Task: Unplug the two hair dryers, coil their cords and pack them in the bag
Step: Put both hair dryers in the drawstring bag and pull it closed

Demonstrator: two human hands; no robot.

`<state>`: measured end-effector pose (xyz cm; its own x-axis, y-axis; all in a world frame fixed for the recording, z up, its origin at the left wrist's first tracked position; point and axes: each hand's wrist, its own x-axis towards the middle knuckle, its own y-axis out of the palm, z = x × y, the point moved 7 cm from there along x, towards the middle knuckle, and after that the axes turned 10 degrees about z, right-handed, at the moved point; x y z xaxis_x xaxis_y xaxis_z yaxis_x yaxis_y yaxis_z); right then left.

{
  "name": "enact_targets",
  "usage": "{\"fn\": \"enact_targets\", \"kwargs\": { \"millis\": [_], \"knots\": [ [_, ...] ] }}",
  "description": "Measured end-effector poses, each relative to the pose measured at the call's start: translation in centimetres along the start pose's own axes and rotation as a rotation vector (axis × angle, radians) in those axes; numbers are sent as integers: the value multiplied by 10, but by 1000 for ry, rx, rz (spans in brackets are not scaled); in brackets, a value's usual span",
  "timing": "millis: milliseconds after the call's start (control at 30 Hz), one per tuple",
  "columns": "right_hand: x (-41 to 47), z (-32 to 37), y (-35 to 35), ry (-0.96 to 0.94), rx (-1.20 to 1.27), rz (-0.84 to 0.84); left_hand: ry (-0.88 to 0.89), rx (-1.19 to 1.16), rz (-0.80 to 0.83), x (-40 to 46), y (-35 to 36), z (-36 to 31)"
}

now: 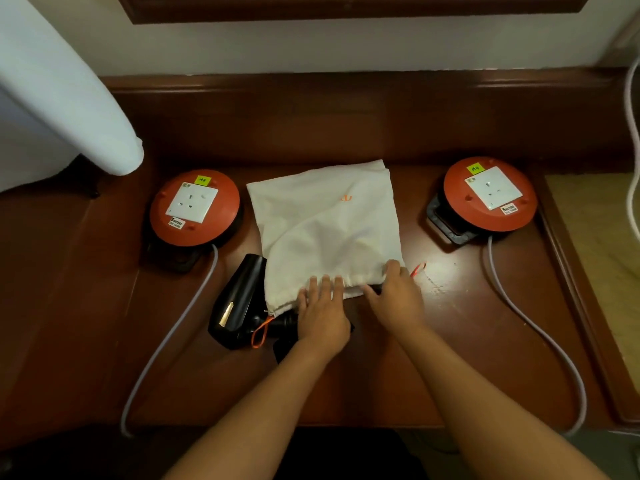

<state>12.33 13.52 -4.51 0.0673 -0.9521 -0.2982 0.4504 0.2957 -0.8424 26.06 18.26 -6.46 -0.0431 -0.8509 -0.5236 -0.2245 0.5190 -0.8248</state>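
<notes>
Two hands: placed at the mouth of the white bag on the desk.
Left hand: fingers laid straight on the hem.
Right hand: hem pinched.
Black hair dryer: lying partly under the bag's left edge.

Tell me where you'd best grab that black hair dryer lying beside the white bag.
I'd take the black hair dryer by its wide barrel, coming from above and from the left. That side lies bare on the table, while the white bag and the left hand cover its right end.
</notes>
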Motion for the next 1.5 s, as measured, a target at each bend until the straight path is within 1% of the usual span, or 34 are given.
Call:
{"fn": "enact_targets", "kwargs": {
  "millis": [67,100,233,333,433,500,600,733,1000,1100,1133,1233,1300,1333,1400,1500],
  "knots": [
    [8,-3,14,109,61,132,-30,7,5,4,-2,-1],
    [9,-4,18,150,114,147,-37,20,8,5,-3,-2],
    [14,-1,22,210,308,87,-9,-13,46,6,-2,-1],
    [19,3,25,215,396,55,16,-51,64,7,0,1],
    [20,7,29,226,470,59,16,-81,102,9,1,3],
    [17,6,30,224,498,67,4,-88,95,10,-2,5],
    [12,2,29,173,519,73,-7,-81,43,10,-3,10],
    [16,5,24,76,456,77,-47,-64,6,9,-5,10],
    [36,12,22,42,393,103,8,16,44,8,-3,7],
    [35,5,20,49,303,109,32,31,40,8,-6,10],
    [33,1,18,20,244,81,38,36,14,6,-10,12],
    [20,-6,6,-103,12,-86,-2,45,-109,-6,-27,27],
    [17,-10,4,-96,-72,-134,-70,86,-151,-17,-34,46],
    [18,-10,4,-93,-64,-118,-104,99,-147,-21,-36,55],
    [24,-3,11,-109,-41,-26,-146,110,-116,-25,-37,68],
    [37,16,19,-143,-111,92,-140,143,-77,-23,-36,72]
  ]
}}
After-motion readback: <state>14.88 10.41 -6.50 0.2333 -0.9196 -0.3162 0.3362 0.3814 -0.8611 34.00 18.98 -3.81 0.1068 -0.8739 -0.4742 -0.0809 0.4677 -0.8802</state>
